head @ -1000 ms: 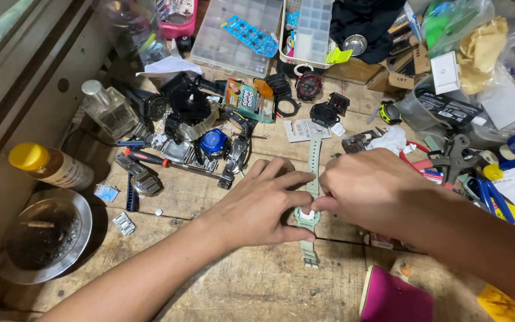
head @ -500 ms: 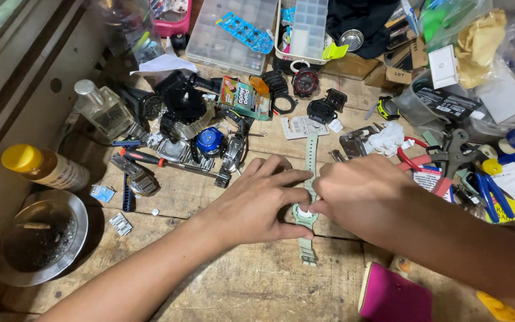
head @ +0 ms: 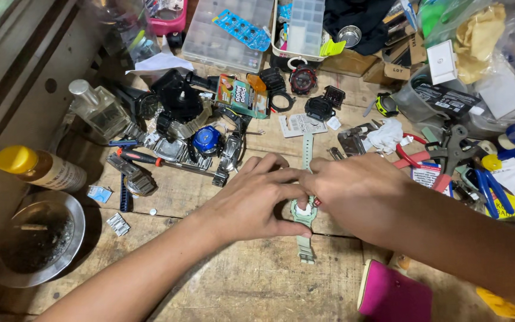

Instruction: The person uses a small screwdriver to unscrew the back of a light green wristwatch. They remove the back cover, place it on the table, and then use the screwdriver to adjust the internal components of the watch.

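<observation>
Along the far edge of the wooden workbench (head: 251,286) we see a clear plastic organiser box (head: 227,30) with a strip of blue blister cells (head: 242,28) lying on it, and beside it a second compartment box (head: 305,27) in white. A colourful card package (head: 242,95), green and orange, lies below them among black watch parts. A small white printed paper slip (head: 299,125) rests near the strap's upper end. On the right there is a white square box (head: 442,59) and a dark pouch with white print (head: 448,98). On the left stands a bottle with yellow cap (head: 40,169) and a pale label, and a clear glass bottle (head: 99,110) behind it.

The pale green watch (head: 303,210) lies flat in the middle of the bench, its strap running away from us and towards us, with the buckle end near the front. Our left hand (head: 251,200) presses on the watch case with curled fingers, thumb at its side. Our right hand (head: 359,191) closes over the case from the other side, fingertips pinching it; the case is mostly hidden. A pink object (head: 391,295) lies near the front edge.
</observation>
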